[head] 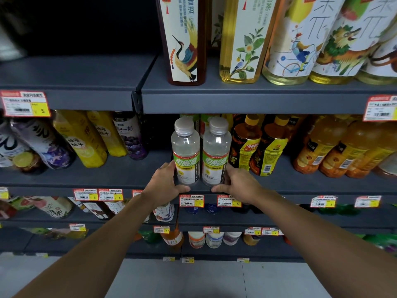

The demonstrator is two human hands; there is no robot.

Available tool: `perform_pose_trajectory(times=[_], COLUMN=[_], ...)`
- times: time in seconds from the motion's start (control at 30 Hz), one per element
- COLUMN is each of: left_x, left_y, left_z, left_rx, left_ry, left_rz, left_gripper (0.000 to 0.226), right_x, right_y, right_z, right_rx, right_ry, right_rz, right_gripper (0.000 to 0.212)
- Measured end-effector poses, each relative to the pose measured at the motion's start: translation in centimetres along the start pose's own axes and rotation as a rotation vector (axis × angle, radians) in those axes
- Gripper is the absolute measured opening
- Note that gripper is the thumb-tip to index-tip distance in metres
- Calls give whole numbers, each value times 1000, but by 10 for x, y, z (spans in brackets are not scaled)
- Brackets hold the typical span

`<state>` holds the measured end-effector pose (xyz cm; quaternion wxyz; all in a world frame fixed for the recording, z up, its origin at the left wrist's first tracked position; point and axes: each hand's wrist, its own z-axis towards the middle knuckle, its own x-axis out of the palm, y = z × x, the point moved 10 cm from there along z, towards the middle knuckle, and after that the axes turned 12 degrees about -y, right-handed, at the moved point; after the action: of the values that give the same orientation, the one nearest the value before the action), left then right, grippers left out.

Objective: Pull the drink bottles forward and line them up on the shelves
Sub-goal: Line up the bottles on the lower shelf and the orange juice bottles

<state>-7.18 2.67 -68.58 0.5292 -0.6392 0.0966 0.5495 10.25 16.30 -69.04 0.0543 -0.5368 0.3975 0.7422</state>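
Note:
Two clear drink bottles with grey caps and green-and-white labels stand side by side at the front edge of the middle shelf (300, 188). My left hand (166, 182) wraps around the base of the left bottle (185, 151), thumb in front. My right hand (238, 182) holds the base of the right bottle (216, 151) the same way. More bottles with the same labels stand behind them, mostly hidden.
Right of the pair are black-and-yellow bottles (257, 151) and orange juice bottles (335, 151). To the left stand yellow and purple bottles (90, 143), with a bare gap between. Tall tea bottles (242, 39) fill the upper shelf; price tags (191, 201) line the shelf edges.

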Motion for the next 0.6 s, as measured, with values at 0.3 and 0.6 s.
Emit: perform_pose_trajectory(times=[0.3, 0.6], left_x=[-21, -14], left_y=[2, -90], left_z=[-24, -91], left_rx=[-71, 188], left_ry=[-154, -442], left_rz=[-13, -25], left_gripper=[89, 50], right_x=[-20, -70], right_y=[-11, -49], right_z=[-25, -75], right_rx=[140, 194], right_ry=[-102, -254], right_rz=[150, 36], right_gripper=[68, 34])
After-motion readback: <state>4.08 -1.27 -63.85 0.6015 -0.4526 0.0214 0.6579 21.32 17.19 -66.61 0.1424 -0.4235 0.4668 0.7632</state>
